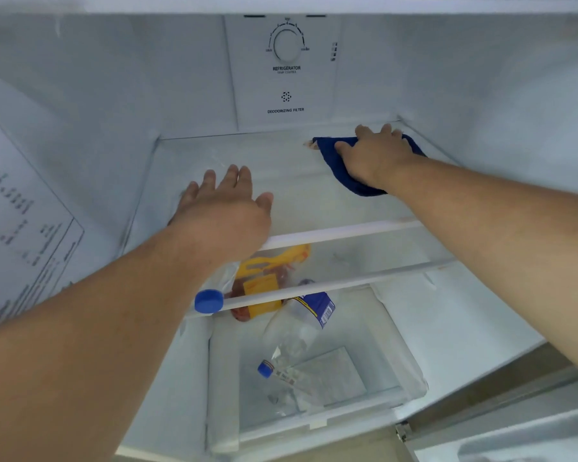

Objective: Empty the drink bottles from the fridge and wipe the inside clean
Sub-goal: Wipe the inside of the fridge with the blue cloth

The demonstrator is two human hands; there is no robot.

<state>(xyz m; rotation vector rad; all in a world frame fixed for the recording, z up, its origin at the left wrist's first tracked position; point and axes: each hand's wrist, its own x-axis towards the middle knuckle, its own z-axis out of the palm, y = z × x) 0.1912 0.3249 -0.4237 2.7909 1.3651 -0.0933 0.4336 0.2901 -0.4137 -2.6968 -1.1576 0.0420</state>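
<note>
Inside, the person's right grip point(377, 155) lies with fingers spread on a dark blue cloth point(341, 175), pressing it onto the clear glass top shelf point(314, 201) near the back right corner of the white fridge interior point(194, 95). The left grip point(224, 208) rests palm-down on the shelf's left part, fingers straight and slightly apart, holding nothing. Below, a clear plastic bottle with a blue cap point(209, 301) lies beside a yellow packet point(261, 288). A blue-labelled clear bottle point(301, 325) and a smaller blue-capped bottle point(265, 368) lie in the transparent drawer point(347, 410).
</note>
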